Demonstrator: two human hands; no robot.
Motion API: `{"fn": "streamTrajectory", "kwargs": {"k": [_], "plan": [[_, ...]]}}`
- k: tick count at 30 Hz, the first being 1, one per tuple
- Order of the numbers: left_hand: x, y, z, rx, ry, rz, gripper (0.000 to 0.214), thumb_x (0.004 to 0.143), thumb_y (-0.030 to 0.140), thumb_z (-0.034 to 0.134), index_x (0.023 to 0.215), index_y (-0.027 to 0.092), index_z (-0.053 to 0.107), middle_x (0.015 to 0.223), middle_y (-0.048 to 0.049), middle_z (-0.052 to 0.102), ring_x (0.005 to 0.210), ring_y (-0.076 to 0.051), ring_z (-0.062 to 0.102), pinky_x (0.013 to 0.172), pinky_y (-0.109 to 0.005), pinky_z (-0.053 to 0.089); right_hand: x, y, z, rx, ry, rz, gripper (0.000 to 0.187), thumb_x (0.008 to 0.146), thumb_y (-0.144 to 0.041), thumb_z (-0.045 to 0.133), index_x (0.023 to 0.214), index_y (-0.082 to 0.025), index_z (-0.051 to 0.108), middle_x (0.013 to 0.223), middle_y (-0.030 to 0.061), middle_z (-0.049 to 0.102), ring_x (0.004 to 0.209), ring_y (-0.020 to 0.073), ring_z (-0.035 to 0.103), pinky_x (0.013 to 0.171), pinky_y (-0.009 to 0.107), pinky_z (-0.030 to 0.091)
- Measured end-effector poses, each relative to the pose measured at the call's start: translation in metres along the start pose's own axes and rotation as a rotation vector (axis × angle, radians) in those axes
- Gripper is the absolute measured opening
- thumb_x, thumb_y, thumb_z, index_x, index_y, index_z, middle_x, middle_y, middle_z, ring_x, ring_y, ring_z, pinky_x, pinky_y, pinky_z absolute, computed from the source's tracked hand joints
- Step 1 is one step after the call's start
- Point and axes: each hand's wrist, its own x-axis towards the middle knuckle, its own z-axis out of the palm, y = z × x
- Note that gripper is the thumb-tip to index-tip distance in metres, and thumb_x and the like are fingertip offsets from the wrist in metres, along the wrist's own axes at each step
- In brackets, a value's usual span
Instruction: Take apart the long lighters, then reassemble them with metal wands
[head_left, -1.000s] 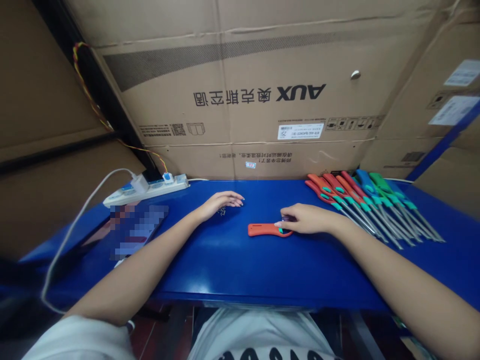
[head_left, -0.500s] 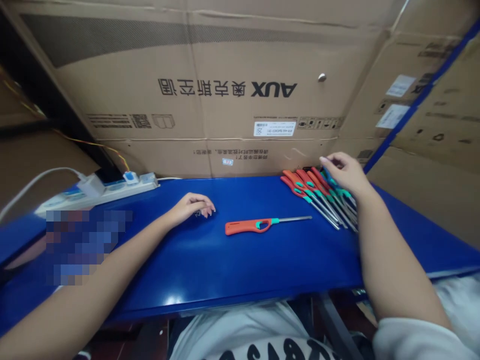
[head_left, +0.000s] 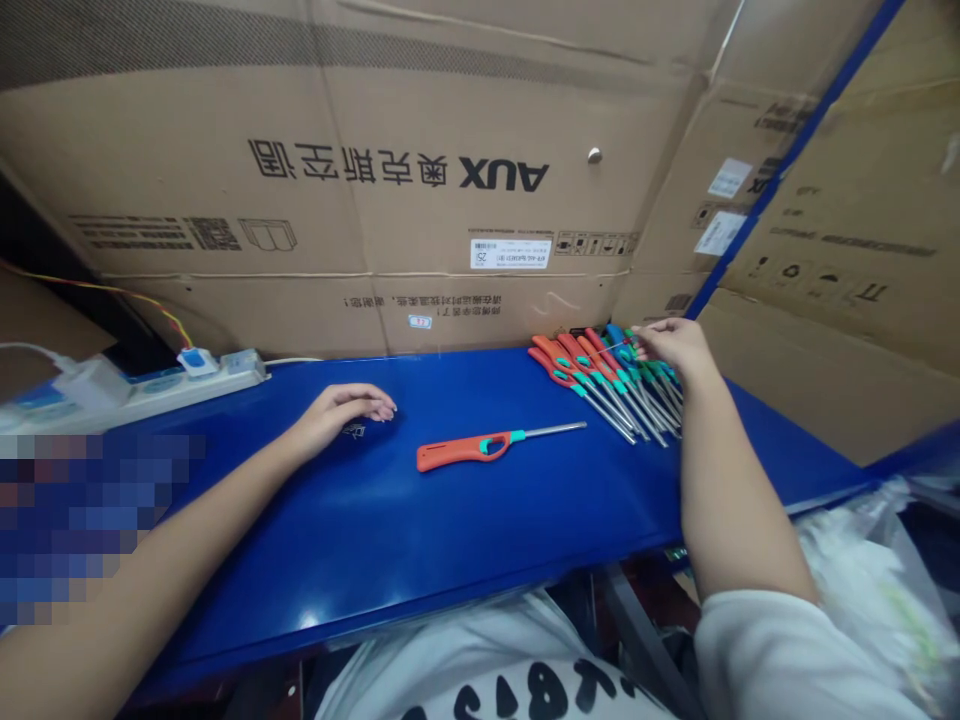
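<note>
One orange gas lighter [head_left: 456,452] with a green trigger and a long metal tube lies alone on the blue table. My left hand [head_left: 346,408] rests to its left, fingers loosely curled and holding nothing, apart from the lighter. At the back right, several more lighters [head_left: 589,372], orange and red with some blue ones, are heaped side by side with their tubes toward me. My right hand [head_left: 676,345] is over the right end of this heap, thumb and fingers pinched together. A thin pale line shows by the fingertips; what they hold is too small to make out.
A cardboard wall [head_left: 390,230] stands along the back of the blue table [head_left: 337,540], with another cardboard panel [head_left: 817,330] on the right. A white power strip [head_left: 150,395] with plugs and cables lies at the back left. A plastic bag [head_left: 885,580] is beside me at the right.
The view has swung to the right, so the table's things appear further left. My right hand has come lower, with its fingers at the lighter heap. The lone lighter lies as before.
</note>
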Motion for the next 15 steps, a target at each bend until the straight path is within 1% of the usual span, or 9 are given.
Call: {"fn": "streamTrajectory", "kwargs": {"k": [1, 3, 5, 8, 10, 12, 13, 15], "plan": [[0.000, 0.001, 0.001, 0.021, -0.009, -0.004, 0.026, 0.072, 0.041, 0.075, 0.083, 0.018, 0.079, 0.083, -0.0091, 0.078, 0.081, -0.023, 0.072, 0.078, -0.031, 0.058, -0.001, -0.001, 0.000, -0.013, 0.003, 0.053, 0.027, 0.076, -0.021, 0.076, 0.058, -0.023, 0.056, 0.049, 0.0038, 0.060, 0.046, 0.0190, 0.059, 0.050, 0.037, 0.056], [0.000, 0.002, 0.003, 0.051, -0.020, -0.006, 0.026, 0.072, 0.042, 0.075, 0.083, 0.019, 0.079, 0.083, -0.0086, 0.078, 0.081, -0.023, 0.072, 0.078, -0.030, 0.057, -0.002, -0.003, -0.001, -0.033, 0.000, 0.098, 0.029, 0.076, -0.018, 0.075, 0.056, -0.022, 0.055, 0.048, 0.0043, 0.060, 0.045, 0.0187, 0.060, 0.050, 0.036, 0.057], [0.000, 0.004, 0.004, 0.064, -0.022, -0.003, 0.026, 0.071, 0.042, 0.074, 0.083, 0.019, 0.079, 0.083, -0.0083, 0.078, 0.081, -0.022, 0.072, 0.077, -0.029, 0.057, -0.003, -0.003, -0.003, -0.060, -0.019, 0.131, 0.030, 0.076, -0.018, 0.076, 0.056, -0.022, 0.054, 0.048, 0.0040, 0.061, 0.045, 0.0181, 0.062, 0.050, 0.034, 0.058], [-0.001, 0.007, 0.005, 0.083, -0.032, 0.004, 0.026, 0.071, 0.043, 0.074, 0.082, 0.019, 0.079, 0.083, -0.0081, 0.078, 0.079, -0.021, 0.071, 0.077, -0.029, 0.056, -0.008, -0.005, -0.003, -0.111, -0.069, 0.152, 0.035, 0.069, -0.022, 0.084, 0.058, -0.023, 0.052, 0.047, 0.0028, 0.061, 0.045, 0.0175, 0.062, 0.046, 0.030, 0.057], [-0.001, 0.007, 0.005, 0.097, -0.042, 0.008, 0.026, 0.072, 0.043, 0.074, 0.082, 0.019, 0.079, 0.083, -0.0079, 0.077, 0.079, -0.021, 0.071, 0.077, -0.030, 0.057, -0.014, -0.008, -0.001, -0.177, -0.184, 0.140, 0.040, 0.063, -0.026, 0.089, 0.059, -0.023, 0.050, 0.045, 0.0016, 0.060, 0.042, 0.0172, 0.061, 0.042, 0.029, 0.055], [-0.001, 0.007, 0.005, 0.107, -0.051, 0.011, 0.026, 0.073, 0.042, 0.073, 0.083, 0.019, 0.079, 0.084, -0.0078, 0.078, 0.080, -0.021, 0.070, 0.078, -0.030, 0.056, -0.023, -0.013, 0.001, -0.258, -0.355, 0.137, 0.041, 0.061, -0.026, 0.091, 0.062, -0.022, 0.050, 0.045, 0.0000, 0.059, 0.041, 0.0170, 0.060, 0.041, 0.029, 0.054], [-0.001, 0.007, 0.005, 0.110, -0.055, 0.013, 0.026, 0.074, 0.042, 0.073, 0.083, 0.019, 0.079, 0.084, -0.0076, 0.078, 0.080, -0.021, 0.071, 0.078, -0.030, 0.056, -0.028, -0.017, 0.003, -0.296, -0.431, 0.145, 0.040, 0.062, -0.025, 0.091, 0.064, -0.022, 0.050, 0.045, -0.0012, 0.058, 0.042, 0.0168, 0.060, 0.041, 0.029, 0.054], [-0.001, 0.006, 0.004, 0.125, -0.066, 0.020, 0.025, 0.074, 0.042, 0.073, 0.083, 0.018, 0.079, 0.084, -0.0072, 0.078, 0.081, -0.021, 0.071, 0.079, -0.030, 0.057, -0.036, -0.024, 0.004, -0.358, -0.518, 0.178, 0.036, 0.065, -0.019, 0.088, 0.071, -0.021, 0.052, 0.047, -0.0038, 0.057, 0.043, 0.0158, 0.060, 0.043, 0.028, 0.053]]}}
